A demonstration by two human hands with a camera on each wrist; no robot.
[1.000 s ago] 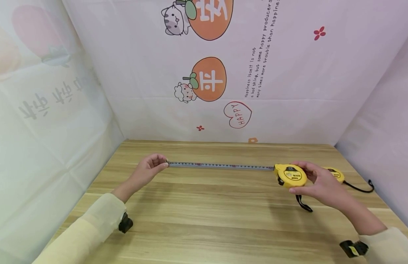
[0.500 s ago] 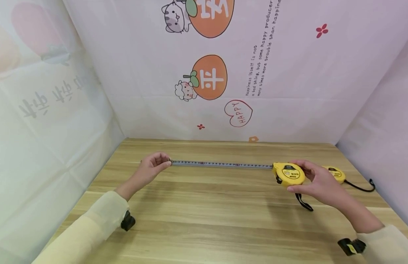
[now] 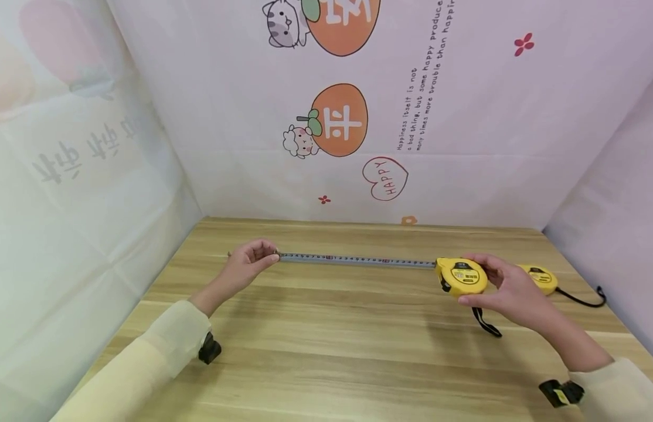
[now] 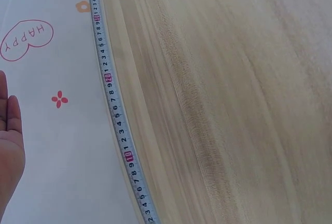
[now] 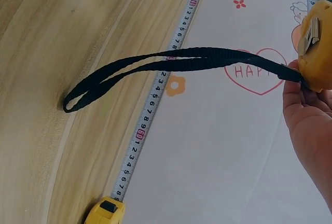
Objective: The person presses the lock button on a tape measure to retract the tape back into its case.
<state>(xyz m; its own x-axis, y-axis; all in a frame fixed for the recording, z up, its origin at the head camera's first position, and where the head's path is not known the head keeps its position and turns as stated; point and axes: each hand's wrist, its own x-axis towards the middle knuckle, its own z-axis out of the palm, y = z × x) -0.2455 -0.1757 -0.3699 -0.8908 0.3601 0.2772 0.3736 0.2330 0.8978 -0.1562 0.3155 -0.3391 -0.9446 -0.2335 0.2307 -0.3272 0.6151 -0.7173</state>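
Observation:
My left hand [image 3: 247, 266] pinches the end of a metal tape blade [image 3: 358, 261] between thumb and fingers. That blade stretches across to a yellow tape measure [image 3: 462, 276], which my right hand [image 3: 508, 290] grips by its right side. A black wrist strap [image 5: 207, 58] hangs from the case in the right wrist view. Behind my right hand lies a second yellow tape measure [image 3: 540, 279], partly covered by the fingers. Its long blade [image 4: 116, 112] runs along the back of the table in the left wrist view; in the head view the held blade overlaps it.
The wood-grain table [image 3: 337, 351] meets a printed white cloth wall [image 3: 226, 146] at the back. More white cloth hangs at the left and right. A black cord [image 3: 580, 300] trails from the second tape measure toward the right edge.
My left hand has shifted slightly right with the blade's end. The blade's exposed length has become a little shorter, while my right hand still grips the case in almost the same place.

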